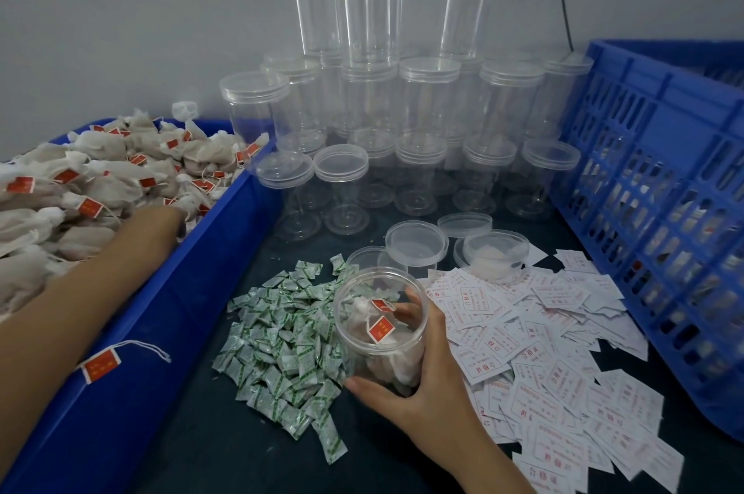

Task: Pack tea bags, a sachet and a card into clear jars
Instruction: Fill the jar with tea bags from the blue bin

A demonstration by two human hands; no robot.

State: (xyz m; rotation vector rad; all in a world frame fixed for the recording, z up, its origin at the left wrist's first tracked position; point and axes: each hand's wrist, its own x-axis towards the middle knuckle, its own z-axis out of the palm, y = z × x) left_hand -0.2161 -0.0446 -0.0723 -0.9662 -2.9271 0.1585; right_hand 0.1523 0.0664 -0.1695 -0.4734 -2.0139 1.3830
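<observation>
**Operator:** Entry for the jar?

**Recorder:** Open jar (380,336), no lid, upright over the dark table (193,453). It sits between the sachets (282,340) and the cards (543,352). Whether its base touches the table cannot be told. Your right hand (426,381) grips it from the right. The thumb lies across the near lower wall and the fingers curl round the far side. Contents: white tea bags, with two red tags near the rim.

**Operator:** And my left?

**Recorder:** Your left hand (177,222) reaches into the blue tub (173,312). Its fingers are buried under the heap of tea bags (100,179), so whether they hold anything cannot be told. One tag on a string (100,362) hangs over the tub's near wall.

**Operator:** Surroundings?

**Recorder:** The sachets are green and white, heaped right against the jar's left side. The cards are white with red print, spread to its right and under your wrist. Loose lids (416,244) lie just behind the jar. Capped empty jars (402,99) are stacked in tiers against the wall. A blue crate (664,191) stands at the right, with cards reaching its foot.
</observation>
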